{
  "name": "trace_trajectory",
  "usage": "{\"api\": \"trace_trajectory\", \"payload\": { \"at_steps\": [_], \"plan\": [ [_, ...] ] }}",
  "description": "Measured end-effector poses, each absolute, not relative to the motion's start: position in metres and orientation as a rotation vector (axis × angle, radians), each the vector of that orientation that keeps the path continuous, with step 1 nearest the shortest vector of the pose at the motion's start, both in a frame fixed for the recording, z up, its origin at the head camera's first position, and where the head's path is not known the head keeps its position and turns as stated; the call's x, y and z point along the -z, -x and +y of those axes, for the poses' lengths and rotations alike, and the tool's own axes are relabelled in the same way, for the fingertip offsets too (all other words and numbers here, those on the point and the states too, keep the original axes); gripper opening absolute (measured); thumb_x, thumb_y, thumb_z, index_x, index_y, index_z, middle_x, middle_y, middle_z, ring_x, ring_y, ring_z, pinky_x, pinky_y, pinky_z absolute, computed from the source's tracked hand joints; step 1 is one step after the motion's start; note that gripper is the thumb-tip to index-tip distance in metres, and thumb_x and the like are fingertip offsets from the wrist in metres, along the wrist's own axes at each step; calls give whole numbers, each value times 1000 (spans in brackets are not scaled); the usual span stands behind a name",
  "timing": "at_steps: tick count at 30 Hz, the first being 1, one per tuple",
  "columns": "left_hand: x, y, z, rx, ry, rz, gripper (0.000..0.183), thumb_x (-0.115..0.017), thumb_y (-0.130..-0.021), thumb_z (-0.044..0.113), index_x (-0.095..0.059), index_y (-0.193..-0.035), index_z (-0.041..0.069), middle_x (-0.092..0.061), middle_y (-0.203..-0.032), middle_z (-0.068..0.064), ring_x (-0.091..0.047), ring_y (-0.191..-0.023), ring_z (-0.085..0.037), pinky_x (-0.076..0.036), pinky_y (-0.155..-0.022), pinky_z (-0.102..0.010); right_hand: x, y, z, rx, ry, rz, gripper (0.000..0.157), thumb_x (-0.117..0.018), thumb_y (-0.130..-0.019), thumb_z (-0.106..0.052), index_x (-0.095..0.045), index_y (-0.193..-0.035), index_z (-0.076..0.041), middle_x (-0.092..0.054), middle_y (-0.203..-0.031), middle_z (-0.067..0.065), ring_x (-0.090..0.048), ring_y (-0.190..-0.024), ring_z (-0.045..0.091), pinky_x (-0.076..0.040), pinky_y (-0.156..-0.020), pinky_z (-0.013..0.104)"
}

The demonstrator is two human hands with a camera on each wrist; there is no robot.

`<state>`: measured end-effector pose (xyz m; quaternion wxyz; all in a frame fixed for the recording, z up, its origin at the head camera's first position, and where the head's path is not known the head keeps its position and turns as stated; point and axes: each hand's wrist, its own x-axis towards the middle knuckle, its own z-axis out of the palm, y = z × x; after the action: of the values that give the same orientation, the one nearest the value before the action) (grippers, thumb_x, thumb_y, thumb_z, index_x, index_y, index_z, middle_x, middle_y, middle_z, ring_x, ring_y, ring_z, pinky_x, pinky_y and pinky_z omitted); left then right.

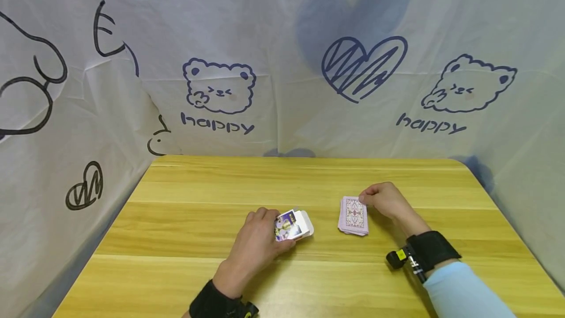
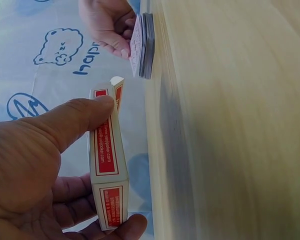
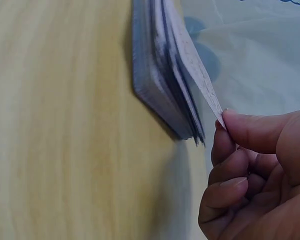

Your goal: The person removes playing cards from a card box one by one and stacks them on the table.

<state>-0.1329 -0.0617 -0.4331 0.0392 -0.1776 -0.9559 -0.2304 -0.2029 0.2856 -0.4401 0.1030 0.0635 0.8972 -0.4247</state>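
My left hand (image 1: 260,239) grips a small card box (image 1: 289,225) between thumb and fingers, its white end flap open toward the right. Red printed panels on the box's edge (image 2: 106,145) show in the left wrist view. To the right, a deck of playing cards (image 1: 353,216) with pink patterned backs lies on the table. My right hand (image 1: 388,200) is at the deck's far right corner. In the right wrist view its thumb and forefinger pinch the corner of the top playing card (image 3: 202,82), bent up from the slightly uneven stack.
The wooden table (image 1: 176,239) carries the deck, and its far edge meets a pale cloth backdrop (image 1: 282,38) with drawn bears, hearts and lettering. Another cloth wall (image 1: 119,112) stands along the left side. Each wrist wears a black strap (image 1: 432,249) with a small camera.
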Motion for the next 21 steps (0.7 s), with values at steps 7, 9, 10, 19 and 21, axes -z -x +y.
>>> {"api": "trace_trajectory", "payload": {
  "at_steps": [7, 9, 10, 19, 21],
  "plan": [
    [433, 132, -61, 695, 547, -2920, 71, -94, -78, 41, -67, -127, -1, -68, -116, -14, -57, -96, -24, -51, -77, -35, 446, 203, 283, 1162, -181, 2728, 18, -71, -100, -17, -75, -102, 1, -68, -99, 13, -56, -89, 26, -44, -73, 33],
    [432, 132, -61, 694, 549, -2921, 71, -94, -78, 41, -67, -127, -1, -68, -116, -14, -58, -96, -25, -51, -77, -35, 447, 203, 283, 1160, -187, 2726, 18, -70, -100, -16, -75, -102, 1, -68, -99, 13, -56, -89, 26, -44, -73, 33],
    [432, 132, -61, 694, 550, -2921, 71, -94, -78, 41, -67, -127, -1, -68, -116, -14, -58, -96, -25, -51, -77, -35, 447, 203, 282, 1156, -186, 2728, 17, -70, -100, -16, -75, -102, 0, -68, -99, 12, -56, -89, 26, -44, -72, 33],
    [433, 132, -62, 692, 559, -2920, 70, -94, -78, 40, -67, -127, -1, -68, -115, -14, -58, -95, -25, -50, -76, -34, 447, 201, 279, 1113, -166, 2774, 16, -71, -99, -16, -75, -102, -1, -70, -98, 12, -57, -87, 25, -45, -72, 33],
    [433, 132, -62, 695, 557, -2922, 70, -94, -78, 40, -67, -128, -1, -68, -115, -14, -58, -95, -25, -50, -76, -34, 448, 201, 279, 1118, -173, 2773, 15, -72, -99, -16, -75, -101, -1, -70, -97, 12, -57, -86, 25, -45, -72, 33]
  ]
}}
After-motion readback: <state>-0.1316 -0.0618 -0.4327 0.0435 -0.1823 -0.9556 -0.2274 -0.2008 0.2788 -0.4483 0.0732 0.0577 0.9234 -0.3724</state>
